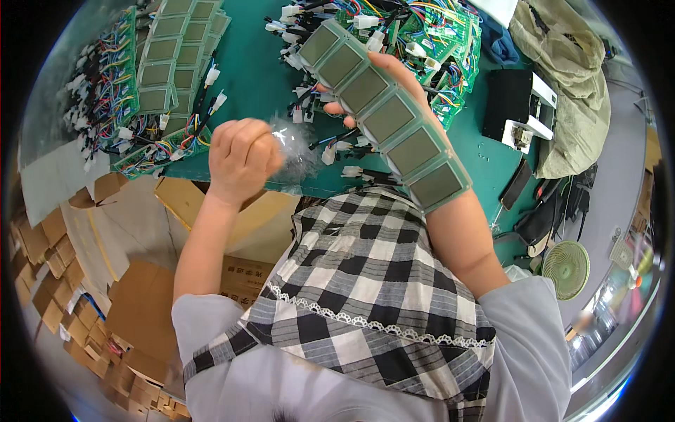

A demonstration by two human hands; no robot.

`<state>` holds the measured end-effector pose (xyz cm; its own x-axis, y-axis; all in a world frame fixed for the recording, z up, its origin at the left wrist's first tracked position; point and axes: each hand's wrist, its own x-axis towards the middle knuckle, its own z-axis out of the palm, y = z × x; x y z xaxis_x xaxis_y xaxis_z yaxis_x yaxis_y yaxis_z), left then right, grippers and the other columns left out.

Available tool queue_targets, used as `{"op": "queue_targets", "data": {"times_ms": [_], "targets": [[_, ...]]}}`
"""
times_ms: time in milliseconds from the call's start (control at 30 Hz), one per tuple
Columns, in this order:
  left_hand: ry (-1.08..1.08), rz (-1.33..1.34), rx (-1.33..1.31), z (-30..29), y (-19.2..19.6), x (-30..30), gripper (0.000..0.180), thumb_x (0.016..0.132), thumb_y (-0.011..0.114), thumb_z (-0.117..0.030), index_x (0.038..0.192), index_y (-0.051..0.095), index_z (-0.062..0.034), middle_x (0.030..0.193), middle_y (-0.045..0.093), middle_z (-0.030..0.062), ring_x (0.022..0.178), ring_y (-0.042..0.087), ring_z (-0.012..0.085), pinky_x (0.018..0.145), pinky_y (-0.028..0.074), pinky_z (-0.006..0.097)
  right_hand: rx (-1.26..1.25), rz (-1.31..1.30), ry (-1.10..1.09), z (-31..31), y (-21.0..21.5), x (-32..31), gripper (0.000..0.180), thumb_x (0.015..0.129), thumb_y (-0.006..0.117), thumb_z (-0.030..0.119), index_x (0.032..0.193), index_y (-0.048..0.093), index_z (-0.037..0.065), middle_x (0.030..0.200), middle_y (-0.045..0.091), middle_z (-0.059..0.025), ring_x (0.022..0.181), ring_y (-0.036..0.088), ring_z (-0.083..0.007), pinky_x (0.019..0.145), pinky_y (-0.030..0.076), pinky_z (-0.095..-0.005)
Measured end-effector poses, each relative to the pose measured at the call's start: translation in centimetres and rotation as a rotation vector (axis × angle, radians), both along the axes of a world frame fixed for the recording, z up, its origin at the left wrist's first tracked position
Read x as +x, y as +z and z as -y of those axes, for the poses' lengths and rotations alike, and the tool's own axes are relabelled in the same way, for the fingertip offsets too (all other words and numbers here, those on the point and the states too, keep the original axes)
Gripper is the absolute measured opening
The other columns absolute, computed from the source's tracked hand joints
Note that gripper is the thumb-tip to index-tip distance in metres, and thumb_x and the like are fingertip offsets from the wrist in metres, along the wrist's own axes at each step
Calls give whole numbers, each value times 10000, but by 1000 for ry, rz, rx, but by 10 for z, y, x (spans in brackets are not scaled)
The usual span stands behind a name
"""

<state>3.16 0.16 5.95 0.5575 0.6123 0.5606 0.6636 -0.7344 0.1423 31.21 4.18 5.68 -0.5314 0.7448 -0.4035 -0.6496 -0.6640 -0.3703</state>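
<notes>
My right hand (409, 79) holds a long green display board (389, 117) up at a slant above the table. A row of several square grey screens covers its face. Fingertips show past its left edge, while the palm is behind it. My left hand (242, 156) is closed in a fist at the table's near edge. Crumpled clear plastic film (292, 151) lies right beside the knuckles. Whether the left fingers pinch anything is hidden.
Stacked display boards (163, 53) and wired green circuit boards (116, 77) lie at the left of the green table (247, 77). More wired boards (450, 42) pile up at the back. A black-and-white device (517, 105) and a small fan (565, 270) stand at the right.
</notes>
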Motion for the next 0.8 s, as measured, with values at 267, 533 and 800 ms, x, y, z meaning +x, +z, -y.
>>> {"op": "queue_targets", "data": {"times_ms": [267, 533, 800], "targets": [[-370, -226, -563, 10, -15, 19, 269, 776, 762, -353, 796, 628, -121, 859, 627, -2, 796, 622, 198, 779, 451, 350, 43, 111, 22, -12, 4, -6, 604, 1007, 459, 444, 1451, 474, 35, 1281, 603, -292, 995, 711, -354, 715, 634, -373], [-667, 147, -549, 5, 51, 132, 353, 649, 814, -330, 800, 571, -125, 812, 567, -6, 792, 616, 179, 712, 495, 334, 40, 42, 100, -18, -14, -18, 614, 995, 508, 424, 1455, 454, 20, 1287, 587, -292, 1020, 693, -401, 733, 643, -408], [-677, 161, -568, 5, 50, 133, 349, 668, 815, -309, 808, 561, -115, 781, 527, 2, 764, 591, 180, 686, 469, 338, 42, 34, 91, -17, -15, -15, 615, 999, 502, 411, 1467, 433, 18, 1298, 574, -299, 1041, 680, -424, 755, 644, -436]]}}
